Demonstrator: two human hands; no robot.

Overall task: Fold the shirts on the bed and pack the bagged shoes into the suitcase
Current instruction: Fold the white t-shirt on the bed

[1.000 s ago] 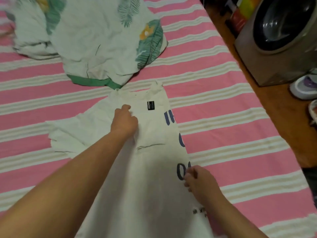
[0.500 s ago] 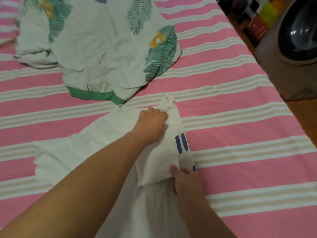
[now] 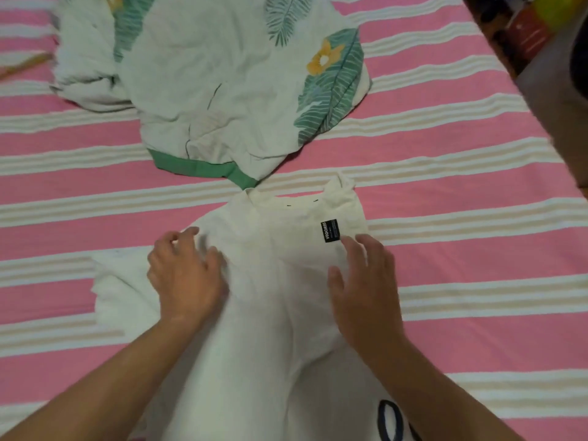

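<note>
Pink and cream striped sheeting covers the bed, whose stripes run across the view from left to right. On it lies a plain white cotton T-shirt, its long axis running from the near edge of the view away toward the far side, with the neckline pointing away from the person and the hem end out of view below. A small black woven label sits just below the neckline on the right, and dark blue printed lettering shows at the shirt's near right edge. The shirt's right side looks folded in to a straight edge, while its left sleeve is spread out flat to the left. The left hand rests on the cloth near the left shoulder with fingers loosely bent, its grip released and holding nothing. The right hand lies flat on the shirt just below the label, fingers spread and straight, its grip likewise released. Beyond the neckline, nearly touching it, lies a crumpled white quilt cover with green leaf and yellow flower print and a green border. At the far right a brownish floor shows beside the bed.
</note>
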